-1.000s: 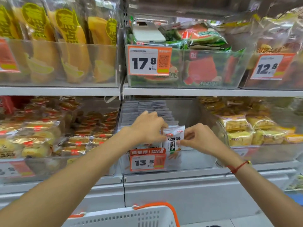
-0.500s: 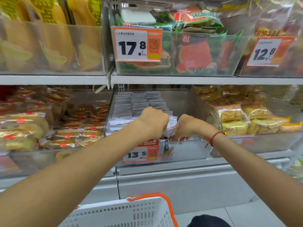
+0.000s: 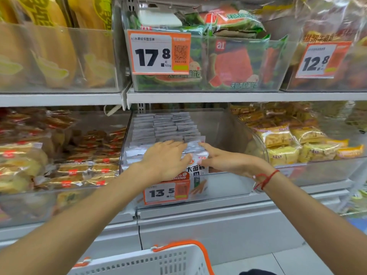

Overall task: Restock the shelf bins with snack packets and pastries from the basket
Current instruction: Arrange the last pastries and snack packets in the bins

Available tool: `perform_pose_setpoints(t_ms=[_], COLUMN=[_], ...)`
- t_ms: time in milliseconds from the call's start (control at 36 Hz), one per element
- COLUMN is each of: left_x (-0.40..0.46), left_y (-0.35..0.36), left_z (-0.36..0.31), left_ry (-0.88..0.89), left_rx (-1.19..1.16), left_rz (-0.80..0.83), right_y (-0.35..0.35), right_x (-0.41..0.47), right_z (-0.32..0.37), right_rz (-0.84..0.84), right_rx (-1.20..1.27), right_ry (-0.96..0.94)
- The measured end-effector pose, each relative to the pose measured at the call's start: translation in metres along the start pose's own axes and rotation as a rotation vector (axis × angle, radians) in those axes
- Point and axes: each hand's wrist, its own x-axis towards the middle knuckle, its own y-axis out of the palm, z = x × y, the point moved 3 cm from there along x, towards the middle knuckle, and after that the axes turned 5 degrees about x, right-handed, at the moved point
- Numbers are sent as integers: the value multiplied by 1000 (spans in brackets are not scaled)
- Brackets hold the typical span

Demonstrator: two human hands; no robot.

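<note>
Head view: white snack packets (image 3: pixel 168 129) packed upright in clear middle bin (image 3: pixel 228 187). Judged light, thin, crinkly, slippery; best pinched at top seam. Left hand (image 3: pixel 165 158), right hand (image 3: pixel 220 159) laid flat, fingers extended, pressing front packets.

The middle bin (image 3: pixel 228 187) on the lower shelf (image 3: pixel 218 210) is taken as the landmark. Rows of snack packets (image 3: pixel 164 128) are stacked in it, from its back wall to its front. A price tag marked 13.5 (image 3: pixel 165 193) is fixed to its front wall. A bin of pastries (image 3: pixel 59 165) is set to its left, and another pastry bin (image 3: pixel 297 147) to its right. Directly above it, on the upper shelf (image 3: pixel 218 96), a bin tagged 17.8 (image 3: pixel 238 62) is placed. The basket (image 3: pixel 158 261) is held before and below it. Both hands, left (image 3: pixel 165 158) and right (image 3: pixel 224 160), are laid on the front packets in it.
</note>
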Motion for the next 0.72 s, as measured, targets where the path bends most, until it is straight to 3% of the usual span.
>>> perform_pose_setpoints(t_ms=[111, 194, 250, 333, 417, 611, 722], left_x=[0, 1, 4, 13, 15, 14, 17], left_y=[1, 3, 3, 4, 5, 8, 10], left_z=[-3, -3, 1, 6, 8, 6, 4], left_ry=[-24, -41, -66, -98, -107, -93, -106], left_rx=[12, -16, -1, 42, 23, 52, 59], left_rz=[-47, -96, -109, 0, 116, 125, 170], right_y=[-5, -12, -21, -27, -19, -16, -21], right_x=[0, -4, 5, 30, 49, 62, 67], right_z=[-10, -11, -15, -15, -14, -16, -29], right_rz=[21, 3, -104, -272, -264, -222, -103], right_rx=[65, 296, 477, 440, 381, 532, 660], right_ry=[3, 65, 158, 227, 275, 216, 210])
